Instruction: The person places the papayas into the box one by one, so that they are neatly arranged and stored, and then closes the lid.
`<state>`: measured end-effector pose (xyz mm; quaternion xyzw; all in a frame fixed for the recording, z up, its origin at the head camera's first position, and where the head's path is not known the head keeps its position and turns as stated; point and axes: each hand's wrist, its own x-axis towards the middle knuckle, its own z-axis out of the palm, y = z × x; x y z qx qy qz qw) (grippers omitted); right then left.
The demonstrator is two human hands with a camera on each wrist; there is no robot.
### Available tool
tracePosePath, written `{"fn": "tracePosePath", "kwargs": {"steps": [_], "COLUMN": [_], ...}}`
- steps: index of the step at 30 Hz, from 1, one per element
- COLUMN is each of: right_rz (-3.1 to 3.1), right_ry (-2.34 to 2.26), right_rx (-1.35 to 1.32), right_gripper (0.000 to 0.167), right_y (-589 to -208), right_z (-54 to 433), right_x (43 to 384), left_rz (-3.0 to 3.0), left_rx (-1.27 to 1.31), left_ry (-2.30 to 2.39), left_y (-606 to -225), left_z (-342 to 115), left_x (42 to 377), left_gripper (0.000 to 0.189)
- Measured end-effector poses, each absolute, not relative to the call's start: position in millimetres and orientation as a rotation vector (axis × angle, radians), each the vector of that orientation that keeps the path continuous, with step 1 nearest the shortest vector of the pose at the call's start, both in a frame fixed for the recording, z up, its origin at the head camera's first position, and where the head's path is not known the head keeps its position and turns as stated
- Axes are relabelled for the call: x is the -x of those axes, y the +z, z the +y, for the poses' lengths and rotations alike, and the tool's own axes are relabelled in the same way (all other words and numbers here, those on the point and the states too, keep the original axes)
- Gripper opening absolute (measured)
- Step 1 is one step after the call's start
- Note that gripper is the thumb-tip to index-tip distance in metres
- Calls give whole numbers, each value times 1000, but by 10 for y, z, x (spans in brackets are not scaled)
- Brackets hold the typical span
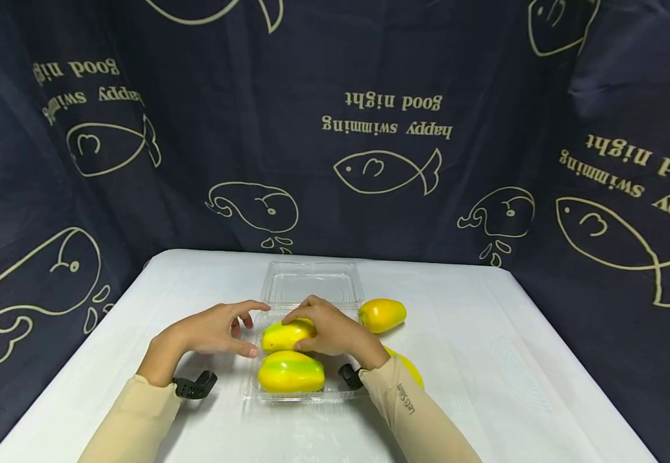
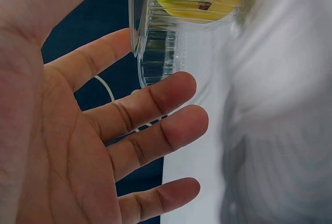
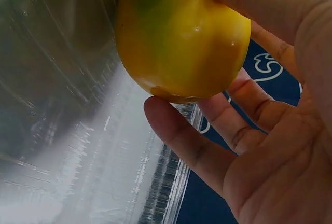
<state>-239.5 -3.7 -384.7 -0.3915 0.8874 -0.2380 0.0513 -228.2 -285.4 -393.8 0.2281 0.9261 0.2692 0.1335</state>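
Note:
A clear plastic clamshell box [image 1: 280, 397] stands on the table, its hinged lid [image 1: 312, 284] folded back on the far side. Inside, toward its left, are two yellow-green papayas: a near papaya [image 1: 291, 373] and a far papaya [image 1: 286, 335]. My right hand [image 1: 335, 329] holds the far papaya, thumb on the near side and fingers over the top; its rounded end [image 3: 181, 47] shows in the right wrist view. At the box's left side is my left hand [image 1: 215, 329], fingers spread and holding nothing. Its index fingertip appears to touch the box edge [image 2: 136, 37].
Right of the box lies another papaya [image 1: 382, 315]. One more papaya [image 1: 410, 368] is partly hidden behind my right forearm. A white cloth covers the table [image 1: 485, 386]. Dark blue curtains [image 1: 393, 218] with fish and whale drawings surround the back and sides.

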Motion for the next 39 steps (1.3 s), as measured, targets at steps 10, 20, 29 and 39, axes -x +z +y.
{"fn": "tracePosePath", "kwargs": {"steps": [10, 20, 29, 39], "right_rz": [2733, 2715, 2710, 2763], "right_ry": [-604, -624, -659, -745], "right_rx": [1170, 1142, 1130, 1120], "right_gripper": [50, 50, 49, 48], "right_y": [-3791, -3777, -3725, -3658], "right_z": [-2, 80, 163, 343], "right_x": [2343, 2342, 2333, 2350], "left_rz": [2680, 2688, 2684, 2690], "left_rx": [-688, -693, -694, -696], "left_ry": [782, 784, 779, 771], "left_y": [-3940, -3962, -3959, -3950], "left_z": [-2860, -2869, -2873, -2872], "left_x": [2262, 2270, 2286, 2272], "left_gripper": [87, 83, 83, 83]}}
